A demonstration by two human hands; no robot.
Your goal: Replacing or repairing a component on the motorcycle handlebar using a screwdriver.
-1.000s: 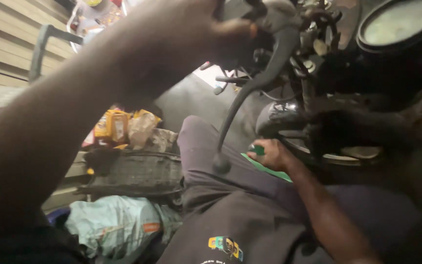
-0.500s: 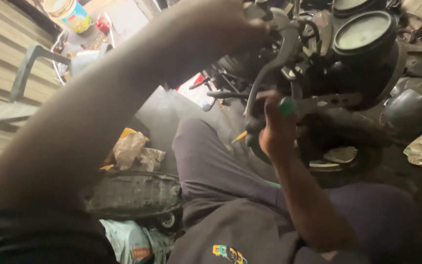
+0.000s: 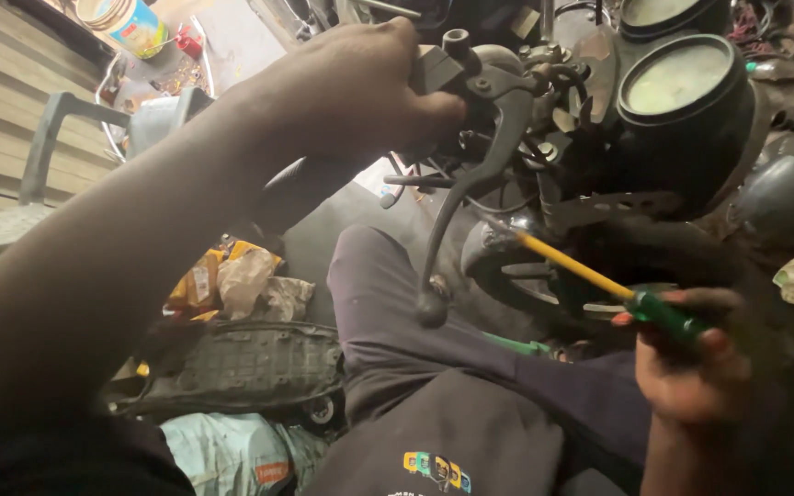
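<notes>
Up top, the motorcycle [image 3: 691, 184] fills the frame; the left hand [image 3: 342, 92] is wrapped tight on its handlebar beside the lever [image 3: 470, 184], while the right hand [image 3: 691, 367] grips a screwdriver [image 3: 599, 280], tip aimed toward the lever mount, seemingly lining up on a fastener.

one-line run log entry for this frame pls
left hand: gripping handlebar by lever | right hand: holding screwdriver, tip toward motorcycle under gauge

Crumpled yellow snack wrappers [image 3: 204, 280] on floor, colourful tin [image 3: 130, 23] top left
</notes>
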